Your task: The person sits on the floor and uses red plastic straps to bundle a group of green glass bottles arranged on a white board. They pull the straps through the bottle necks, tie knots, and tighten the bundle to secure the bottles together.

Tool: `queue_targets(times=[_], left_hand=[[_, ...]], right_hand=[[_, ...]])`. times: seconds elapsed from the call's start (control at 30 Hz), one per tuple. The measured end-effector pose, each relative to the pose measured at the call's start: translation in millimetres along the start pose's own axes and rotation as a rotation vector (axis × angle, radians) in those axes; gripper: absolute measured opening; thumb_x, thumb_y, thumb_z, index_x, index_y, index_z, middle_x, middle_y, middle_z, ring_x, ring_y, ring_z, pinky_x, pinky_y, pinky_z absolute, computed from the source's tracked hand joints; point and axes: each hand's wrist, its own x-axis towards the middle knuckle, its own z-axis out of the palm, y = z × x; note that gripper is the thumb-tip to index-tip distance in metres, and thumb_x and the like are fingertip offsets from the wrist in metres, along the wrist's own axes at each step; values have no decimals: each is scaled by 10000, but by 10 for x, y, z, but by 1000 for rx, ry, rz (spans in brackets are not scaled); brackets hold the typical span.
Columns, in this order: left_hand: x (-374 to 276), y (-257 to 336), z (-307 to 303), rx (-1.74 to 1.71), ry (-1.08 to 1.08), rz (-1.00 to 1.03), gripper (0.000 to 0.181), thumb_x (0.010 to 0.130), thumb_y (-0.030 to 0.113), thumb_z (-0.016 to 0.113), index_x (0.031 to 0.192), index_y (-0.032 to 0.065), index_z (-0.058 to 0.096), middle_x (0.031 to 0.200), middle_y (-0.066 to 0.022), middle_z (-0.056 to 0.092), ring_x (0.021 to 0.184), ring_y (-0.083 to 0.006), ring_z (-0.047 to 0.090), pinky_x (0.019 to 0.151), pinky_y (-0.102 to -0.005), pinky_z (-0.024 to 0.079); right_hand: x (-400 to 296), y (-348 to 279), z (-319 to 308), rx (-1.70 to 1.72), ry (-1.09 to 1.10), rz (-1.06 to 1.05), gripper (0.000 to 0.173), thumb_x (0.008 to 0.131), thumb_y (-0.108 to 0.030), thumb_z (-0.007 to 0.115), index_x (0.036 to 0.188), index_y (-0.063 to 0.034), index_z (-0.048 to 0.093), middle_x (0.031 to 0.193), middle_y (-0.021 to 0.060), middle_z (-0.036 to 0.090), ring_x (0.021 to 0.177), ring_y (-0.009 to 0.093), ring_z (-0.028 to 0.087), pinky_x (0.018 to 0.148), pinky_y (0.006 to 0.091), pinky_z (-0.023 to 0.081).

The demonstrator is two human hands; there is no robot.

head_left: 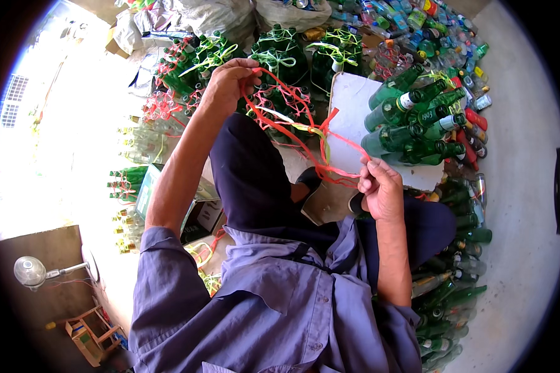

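Observation:
A looped length of red plastic cord (pixel 280 125) hangs stretched between my two hands, knotted together with a yellow-green strand (pixel 321 135). My left hand (pixel 231 84) is raised at the far side and pinches one end of the loop. Over by the white board, my right hand (pixel 380 186) grips the other end between thumb and fingers. On the white board (pixel 350 102), several green glass bottles (pixel 413 121) stand in a close group, to the right of the cord. Below the cord show my knees and dark shoes.
Cord-tied bundles of green bottles (pixel 280 51) stand ahead, and clear bottles (pixel 142 140) to the left. Plastic bottles (pixel 420 28) are heaped at the far right. Loose glass bottles (pixel 448 298) lie along the wall. An open cardboard box (pixel 203 217) sits beside my left thigh. A fan (pixel 30 272) stands behind left.

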Motion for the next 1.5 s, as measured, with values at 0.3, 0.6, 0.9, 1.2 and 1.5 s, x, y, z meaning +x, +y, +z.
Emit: queue_targets(times=[0.3,0.6,0.9,1.2,1.5], left_hand=[[-210,-238,262,666,123,353,316,875,142,620,1140,-29,629,1004,-72,670,921,-118,606,828,-282,486],[-620,-798,773,959,-226,402,396,785,130,687,1160,12,636,1095,-186,683,1027,-328,663,894,-395,525],[-528,-1101,877,1036,-350,217,177,781,108,659,928,18,695,831,-151,712,798,-281,707,733,-375,544],[-542,-1016,734,550,-269,-11,122,807,101,669,871,-2,686,742,-35,662,675,-115,614,644,-272,502],[-535,-1010,699,344,-265,-206,159,826,135,666,893,-5,700,804,-51,690,671,-128,629,611,-274,510]], right_hand=[[13,-22,87,2,-19,4,191,941,-111,616,1033,50,661,763,51,621,576,95,527,535,238,409],[75,-33,167,-51,-59,-4,202,936,-119,612,1051,41,655,784,44,595,595,93,494,546,237,393],[50,-41,118,-85,-38,-22,208,949,-111,604,1047,61,666,775,47,638,577,86,536,534,229,424],[70,120,-100,-326,72,-70,212,949,-105,602,1065,60,664,795,46,650,599,66,538,529,202,429],[117,282,-104,-590,220,-194,252,914,-82,620,1121,60,646,866,58,669,614,64,546,564,213,452]])
